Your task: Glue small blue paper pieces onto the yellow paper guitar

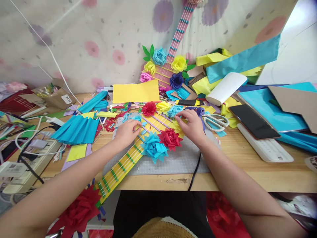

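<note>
A yellow paper guitar [133, 152] lies flat and slantwise, its body on a grey cutting mat [178, 163] and its neck running toward the wearer's lower left, past the near edge of the surface [237, 168]. The body sits between the two hands. The left hand [127, 133] is nearer the neck, over the left side where neck meets body, its thumb and bent fingers drawn close together; whether they pinch anything is not clear. The right hand [189, 124] is nearer the flowers on the body's far right, its curled fingertips at a light blue flower [175, 111]; a firm grip cannot be made out. On the body's near side, between the hands, sit a red flower [170, 139] and a larger blue flower [155, 147]. Just beyond the right hand are a blue glue gun [201, 115] and white-handled scissors [216, 122]. Behind stands a pink guitar [175, 41]. At far left, a cardboard box [53, 94] bears a white label seemingly reading "29020"; other print is too small to read.
</note>
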Available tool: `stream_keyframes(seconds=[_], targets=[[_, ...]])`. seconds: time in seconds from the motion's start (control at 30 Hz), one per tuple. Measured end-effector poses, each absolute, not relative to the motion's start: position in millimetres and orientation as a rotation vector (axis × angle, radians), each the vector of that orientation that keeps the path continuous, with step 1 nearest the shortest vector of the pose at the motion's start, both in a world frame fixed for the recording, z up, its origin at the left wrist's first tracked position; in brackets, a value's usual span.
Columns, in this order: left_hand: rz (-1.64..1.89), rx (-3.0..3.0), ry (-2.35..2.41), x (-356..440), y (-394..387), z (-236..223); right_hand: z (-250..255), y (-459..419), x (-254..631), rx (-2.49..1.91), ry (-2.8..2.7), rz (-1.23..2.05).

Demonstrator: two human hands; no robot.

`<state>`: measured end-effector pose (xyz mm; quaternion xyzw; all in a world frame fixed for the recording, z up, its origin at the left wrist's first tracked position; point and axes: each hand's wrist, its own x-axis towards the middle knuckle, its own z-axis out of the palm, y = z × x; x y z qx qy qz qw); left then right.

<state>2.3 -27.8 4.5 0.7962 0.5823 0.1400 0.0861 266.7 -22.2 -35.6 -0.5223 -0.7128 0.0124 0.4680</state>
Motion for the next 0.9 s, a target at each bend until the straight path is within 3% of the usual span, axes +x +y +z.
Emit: stream_keyframes(seconds=[0.17,0.4,0.9], targets=[[0.093,2.74,1.721,15.6,-17.0,8.7,-36.6,-22.1,267.1,-1.303,-1.75,-0.016],[-0.277,2.693,1.824,30.2,-12.5,13.3,-35.4,-22.7,266.6,-1.308,-1.756,-0.019],[0.329,2.278,2.026,25.4,-12.8,3.3,-33.8,-25.1,262.1,-1.296,-1.751,-0.038]])
